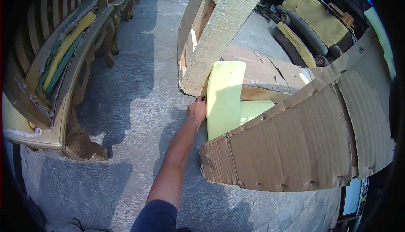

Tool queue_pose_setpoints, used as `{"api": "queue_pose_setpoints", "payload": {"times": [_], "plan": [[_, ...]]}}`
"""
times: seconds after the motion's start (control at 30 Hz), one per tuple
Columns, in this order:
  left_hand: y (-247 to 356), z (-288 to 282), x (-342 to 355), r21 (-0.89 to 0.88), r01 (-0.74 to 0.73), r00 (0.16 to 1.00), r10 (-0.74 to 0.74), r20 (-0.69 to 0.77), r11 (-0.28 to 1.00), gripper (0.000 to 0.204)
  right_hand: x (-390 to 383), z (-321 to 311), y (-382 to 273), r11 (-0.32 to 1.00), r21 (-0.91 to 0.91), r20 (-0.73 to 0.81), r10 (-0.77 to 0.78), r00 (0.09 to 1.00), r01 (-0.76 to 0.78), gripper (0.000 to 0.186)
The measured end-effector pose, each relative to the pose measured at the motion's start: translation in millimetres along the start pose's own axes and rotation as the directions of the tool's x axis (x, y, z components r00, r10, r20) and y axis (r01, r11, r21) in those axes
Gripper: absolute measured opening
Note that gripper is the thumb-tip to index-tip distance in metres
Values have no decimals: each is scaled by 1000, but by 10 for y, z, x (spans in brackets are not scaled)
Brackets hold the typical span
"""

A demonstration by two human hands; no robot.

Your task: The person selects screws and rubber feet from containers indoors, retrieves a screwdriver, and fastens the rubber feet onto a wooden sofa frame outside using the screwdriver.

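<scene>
My left hand (197,110) reaches forward, its fingers closed in a fist against the left edge of an upright pale-yellow foam strip (225,94). A small dark bit shows at the fingertips; what the hand grips cannot be made out. The foam strip stands inside a furniture frame, between a raw wooden upright (225,25) and a curved side panel (291,143) covered in brown cardboard. A second foam piece (255,108) lies lower, behind the panel's edge. My right hand is not in view.
Along the left stands a carved gold-toned sofa frame (63,118) with yellow and green foam (69,46) in it. A cardboard-covered rail (261,69) crosses behind the foam strip. Sofa parts with yellowish padding (322,18) lie at the far right. The floor (139,109) is grey concrete.
</scene>
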State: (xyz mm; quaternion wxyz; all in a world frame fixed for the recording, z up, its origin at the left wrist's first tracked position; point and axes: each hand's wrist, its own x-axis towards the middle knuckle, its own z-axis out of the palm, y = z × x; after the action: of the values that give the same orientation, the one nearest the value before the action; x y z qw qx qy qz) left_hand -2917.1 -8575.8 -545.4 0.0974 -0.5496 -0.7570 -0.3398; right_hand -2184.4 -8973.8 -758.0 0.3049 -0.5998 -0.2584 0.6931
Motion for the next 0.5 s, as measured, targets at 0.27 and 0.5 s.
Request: {"api": "queue_pose_setpoints", "payload": {"times": [0.27,0.5], "plan": [[41,-86,-551,-411,327,869,-442,-222,851,18,125,-257,-50,950,-284,2,-131,991,126,32],[749,-1449,-2558,-811,-334,742,-396,-540,479,31,909,164,-373,850,-519,177,1,984,92,22]]}}
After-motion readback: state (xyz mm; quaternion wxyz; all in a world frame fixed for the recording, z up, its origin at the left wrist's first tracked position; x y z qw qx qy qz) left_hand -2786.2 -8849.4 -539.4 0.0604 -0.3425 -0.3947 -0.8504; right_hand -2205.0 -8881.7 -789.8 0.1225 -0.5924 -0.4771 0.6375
